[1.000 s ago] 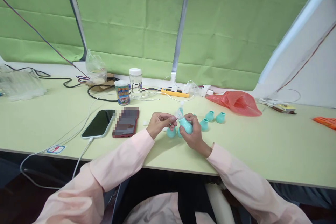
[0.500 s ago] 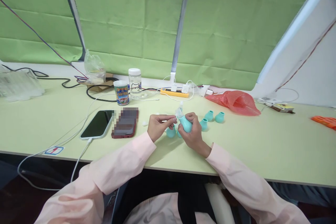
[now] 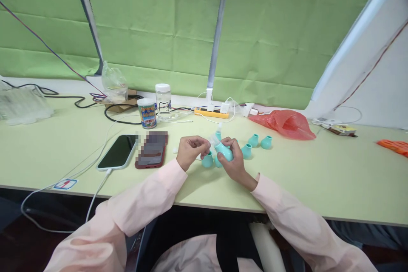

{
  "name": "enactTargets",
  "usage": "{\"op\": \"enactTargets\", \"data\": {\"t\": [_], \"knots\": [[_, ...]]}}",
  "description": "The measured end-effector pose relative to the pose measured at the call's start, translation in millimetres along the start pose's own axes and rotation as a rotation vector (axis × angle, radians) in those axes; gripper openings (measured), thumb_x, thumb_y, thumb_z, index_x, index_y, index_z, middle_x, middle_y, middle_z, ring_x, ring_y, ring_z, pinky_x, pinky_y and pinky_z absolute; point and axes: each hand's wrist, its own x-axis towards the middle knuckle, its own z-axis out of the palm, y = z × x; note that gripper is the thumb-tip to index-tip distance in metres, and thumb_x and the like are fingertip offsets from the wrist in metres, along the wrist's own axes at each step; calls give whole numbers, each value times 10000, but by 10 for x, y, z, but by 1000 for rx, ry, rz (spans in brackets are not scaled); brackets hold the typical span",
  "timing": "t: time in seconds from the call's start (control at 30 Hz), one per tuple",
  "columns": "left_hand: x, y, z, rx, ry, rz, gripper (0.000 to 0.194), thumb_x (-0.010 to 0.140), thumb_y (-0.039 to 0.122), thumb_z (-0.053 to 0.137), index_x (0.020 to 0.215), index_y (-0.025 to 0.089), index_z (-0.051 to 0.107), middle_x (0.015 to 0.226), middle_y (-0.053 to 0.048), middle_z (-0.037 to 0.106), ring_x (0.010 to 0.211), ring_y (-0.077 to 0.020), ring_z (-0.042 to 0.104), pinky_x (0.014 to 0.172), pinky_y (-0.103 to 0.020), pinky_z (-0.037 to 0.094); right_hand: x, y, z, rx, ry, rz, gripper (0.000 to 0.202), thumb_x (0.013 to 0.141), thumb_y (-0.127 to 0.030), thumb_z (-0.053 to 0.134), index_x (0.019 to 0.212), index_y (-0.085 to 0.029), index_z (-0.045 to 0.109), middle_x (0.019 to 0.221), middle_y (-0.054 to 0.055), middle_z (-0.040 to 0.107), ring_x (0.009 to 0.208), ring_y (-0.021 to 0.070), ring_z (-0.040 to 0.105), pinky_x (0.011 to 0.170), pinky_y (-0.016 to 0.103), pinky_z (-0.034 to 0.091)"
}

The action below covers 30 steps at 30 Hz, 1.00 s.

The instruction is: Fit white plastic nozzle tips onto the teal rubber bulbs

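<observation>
My right hand (image 3: 235, 159) is wrapped round a teal squeeze bulb (image 3: 223, 151), tilted with its mouth up and to the left. A clear plastic nozzle (image 3: 213, 140) sits at that mouth. My left hand (image 3: 193, 152) is closed in a pinch at the nozzle's outer end, the fingertips partly hiding it. Below the hands, another teal bulb (image 3: 207, 160) stands on the table, with one more partly covered by my right hand. Behind them rises a teal bulb with a clear tip (image 3: 219, 128). More loose bulbs (image 3: 253, 140) stand to the right.
Two phones lie to the left, one a white-cased phone (image 3: 117, 151) on a charging cable. Farther back stand a printed cup (image 3: 147, 113), a lidded jar (image 3: 163, 102) and a yellow power strip (image 3: 212, 113). A red plastic bag (image 3: 283, 124) lies at the back right.
The held bulb has tipped further left and dropped slightly. My left hand has shifted a little left, its fingers more curled at the nozzle.
</observation>
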Motion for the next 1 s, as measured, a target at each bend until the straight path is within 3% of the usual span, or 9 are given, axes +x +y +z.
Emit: {"op": "enactTargets", "data": {"t": [0.1, 0.17, 0.3, 0.4, 0.5, 0.57, 0.67, 0.83, 1.0], "knots": [[62, 10, -49, -224, -206, -196, 150, 548, 229, 610, 542, 104, 527, 388, 36, 443, 338, -34, 369, 311, -149, 231, 20, -37, -10, 315, -117, 177, 183, 676, -258, 488, 743, -212, 324, 766, -14, 387, 439, 45, 365, 369, 206, 296], [84, 23, -77, -291, -297, -249, 165, 523, 235, 608, 516, 108, 502, 370, 44, 409, 322, -22, 327, 306, -145, 186, 41, -75, -19, 472, -174, 260, 190, 672, -268, 489, 717, -212, 314, 721, -34, 374, 369, 24, 326, 327, 192, 240], [118, 72, -160, -196, -309, -201, 194, 530, 284, 583, 512, 122, 476, 361, 48, 380, 317, -25, 299, 311, -156, 179, 114, -114, -84, 628, -153, 362, 155, 675, -248, 431, 670, -211, 281, 615, -66, 341, 321, 22, 307, 321, 181, 195], [166, 79, -240, 183, -245, -110, 170, 579, 284, 544, 577, 116, 518, 422, 17, 455, 359, -54, 369, 353, -185, 272, 167, -99, -148, 625, -90, 359, 145, 667, -226, 420, 660, -211, 277, 589, -76, 335, 322, 23, 306, 327, 176, 198], [202, 20, -270, 882, -152, 60, 109, 598, 198, 512, 600, 109, 575, 545, -51, 552, 522, -129, 507, 494, -237, 374, 177, -86, -164, 592, -63, 320, 154, 659, -208, 447, 668, -210, 294, 616, -73, 357, 323, 21, 326, 326, 181, 207], [207, -44, -251, 1287, -153, 105, 134, 617, 157, 475, 597, 114, 600, 625, -93, 588, 639, -180, 550, 578, -266, 391, 162, -83, -150, 577, -74, 295, 158, 658, -208, 462, 673, -207, 305, 651, -64, 380, 322, 18, 337, 324, 185, 206], [202, -126, -214, 1508, -221, 75, 212, 675, 150, 415, 664, 127, 625, 711, -121, 611, 719, -204, 568, 628, -283, 397, 137, -77, -129, 554, -90, 273, 159, 656, -209, 477, 682, -204, 320, 685, -55, 398, 325, 16, 342, 326, 188, 212], [217, -142, -237, 1292, -171, 138, 215, 694, 147, 417, 728, 144, 630, 725, -99, 625, 716, -171, 571, 647, -256, 406, 123, -64, -139, 444, -141, 285, 166, 653, -237, 500, 733, -205, 358, 649, -54, 403, 340, 27, 328, 338, 195, 238], [153, -59, -204, 688, -26, 126, 274, 750, 236, 356, 888, 124, 564, 566, -25, 573, 439, -89, 491, 456, -203, 390, 118, -74, -137, 132, -157, 142, 218, 583, -244, 585, 728, -187, 431, 696, -17, 460, 542, 88, 439, 480, 230, 357]]}}
